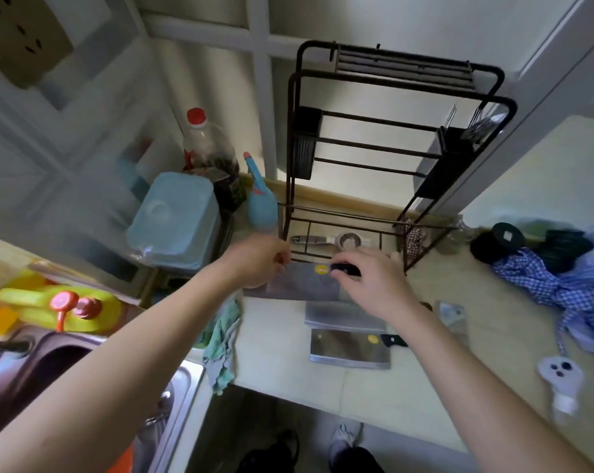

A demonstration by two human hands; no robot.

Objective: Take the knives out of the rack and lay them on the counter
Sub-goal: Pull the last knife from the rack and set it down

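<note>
A tall black wire rack stands at the back of the pale counter. Just in front of its base I hold a cleaver flat, low over the counter. My right hand grips its black handle. My left hand pinches the far left end of the blade. The blade carries a yellow sticker. Nearer to me, two more cleavers lie on the counter: one partly under my right wrist, and one with a yellow sticker and black handle.
A blue lidded box, a red-capped bottle and a blue squirt bottle stand left of the rack. A steel sink lies at the left, a rag on its edge. Checked cloth and a white plug are at the right.
</note>
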